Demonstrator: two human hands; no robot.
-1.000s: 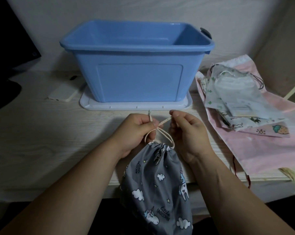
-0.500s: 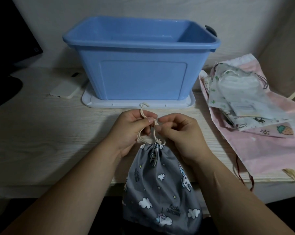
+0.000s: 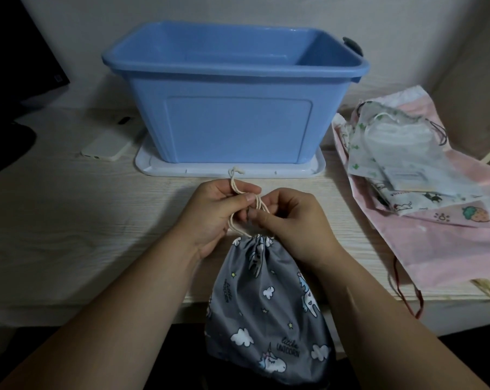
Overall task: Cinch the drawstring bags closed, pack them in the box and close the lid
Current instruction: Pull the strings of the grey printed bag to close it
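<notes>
The grey bag looks cinched, both hands pinching its cord, while the box holds nothing visible and other bags wait unpacked.

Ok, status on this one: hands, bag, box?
Left hand and right hand both pinching the cream cord. Grey unicorn bag neck gathered, body hanging off the table edge. Blue box open, standing on its lid; more bags piled right.

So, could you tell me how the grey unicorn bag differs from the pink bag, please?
The grey unicorn bag is gathered at its neck, cord pinched by left hand and right hand; the pink bag lies flat, untouched. The grey unicorn bag looks smaller than the pink bag. Both are fabric.
</notes>
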